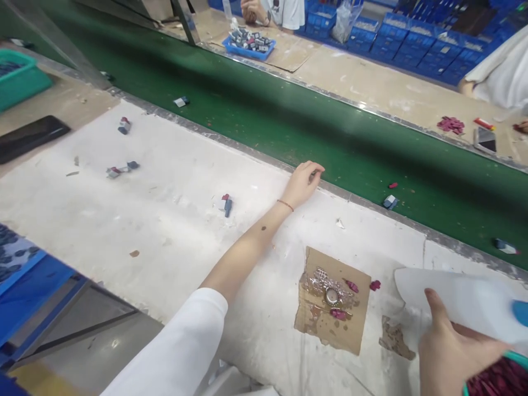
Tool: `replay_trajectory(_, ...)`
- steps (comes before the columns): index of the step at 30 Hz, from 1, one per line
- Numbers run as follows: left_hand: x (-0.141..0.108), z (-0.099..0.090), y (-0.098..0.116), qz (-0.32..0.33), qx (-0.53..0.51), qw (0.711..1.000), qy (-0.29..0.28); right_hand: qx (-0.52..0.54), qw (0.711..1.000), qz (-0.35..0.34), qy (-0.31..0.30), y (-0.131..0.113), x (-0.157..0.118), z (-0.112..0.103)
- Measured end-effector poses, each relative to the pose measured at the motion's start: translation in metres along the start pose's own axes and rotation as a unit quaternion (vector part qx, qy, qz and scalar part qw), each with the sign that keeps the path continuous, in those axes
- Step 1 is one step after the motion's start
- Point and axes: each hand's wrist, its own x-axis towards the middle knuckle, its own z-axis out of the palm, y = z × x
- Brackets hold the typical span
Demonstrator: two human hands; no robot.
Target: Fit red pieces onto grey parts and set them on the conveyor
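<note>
My left hand (303, 181) reaches across the white tabletop to the conveyor edge. Its fingers are curled together, and a small dark spot shows between them, too little to name. Low at the right, my right hand (457, 352) grips a white plastic bottle (457, 300) with a blue patch, tilted on its side and partly out of frame. Between the hands lies a piece of cardboard (357, 335), wet with clear glue, bearing a round metal cap (331, 297) and small dark-red parts (338, 314). A small grey-and-blue assembly (226, 205) rests left of my forearm.
A green conveyor belt (264, 115) runs behind the table, carrying scattered small assemblies (390, 202). More assemblies (124, 125) and a black phone (33, 137) lie left. A teal basket (517, 357) of dark-red parts stands lower right. Co-workers sit opposite beside a blue tray (247, 52).
</note>
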Motion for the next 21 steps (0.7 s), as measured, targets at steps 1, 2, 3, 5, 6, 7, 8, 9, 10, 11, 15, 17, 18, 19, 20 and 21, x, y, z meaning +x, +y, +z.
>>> replay_trajectory(1,0.000,0.000,-0.001,-0.014,-0.024,1.000,0.010,0.029,0.999,0.002,0.020,-0.005,0.004,0.006)
replay_trajectory(2,0.000,0.000,-0.002,-0.025,-0.042,0.999,0.017,0.052,0.998,0.000,0.033,-0.010,0.007,0.011)
replay_trajectory(3,0.001,0.001,-0.003,-0.033,-0.053,0.998,0.020,0.068,0.997,-0.001,0.036,-0.013,0.011,0.015)
replay_trajectory(5,0.000,0.002,-0.006,-0.044,-0.072,0.996,0.022,0.086,0.996,-0.002,0.030,-0.016,0.020,0.022)
replay_trajectory(6,0.000,0.002,-0.007,-0.049,-0.080,0.995,0.021,0.095,0.995,0.000,0.031,-0.016,0.026,0.025)
replay_trajectory(7,0.000,0.002,-0.008,-0.053,-0.088,0.995,0.019,0.106,0.994,0.000,0.035,-0.014,0.031,0.028)
replay_trajectory(8,-0.001,0.003,-0.008,-0.055,-0.094,0.994,0.016,0.118,0.992,-0.003,0.039,-0.013,0.038,0.031)
replay_trajectory(9,-0.001,0.003,-0.008,-0.056,-0.099,0.993,0.013,0.131,0.990,-0.007,0.043,-0.011,0.043,0.034)
replay_trajectory(10,-0.002,0.003,-0.008,-0.057,-0.103,0.993,0.008,0.140,0.989,-0.010,0.045,-0.008,0.049,0.036)
replay_trajectory(11,-0.002,0.004,-0.007,-0.057,-0.106,0.993,0.003,0.145,0.989,-0.011,0.041,-0.006,0.052,0.038)
replay_trajectory(15,-0.004,0.004,-0.005,-0.058,-0.107,0.993,-0.012,0.095,0.994,0.000,0.061,-0.002,0.043,0.033)
replay_trajectory(17,-0.005,0.005,-0.003,-0.060,-0.102,0.993,-0.017,0.034,0.991,-0.048,0.116,-0.005,0.023,0.028)
replay_trajectory(18,-0.005,0.004,-0.003,-0.062,-0.098,0.993,-0.020,0.010,0.986,-0.098,0.136,-0.007,0.012,0.027)
replay_trajectory(19,-0.006,0.004,-0.002,-0.064,-0.094,0.993,-0.023,-0.006,0.982,-0.148,0.115,-0.011,0.003,0.028)
replay_trajectory(20,-0.006,0.004,-0.001,-0.067,-0.089,0.993,-0.027,-0.014,0.981,-0.176,0.077,-0.014,-0.003,0.032)
replay_trajectory(21,-0.006,0.003,0.001,-0.070,-0.085,0.993,-0.031,-0.020,0.981,-0.193,0.025,-0.018,-0.005,0.038)
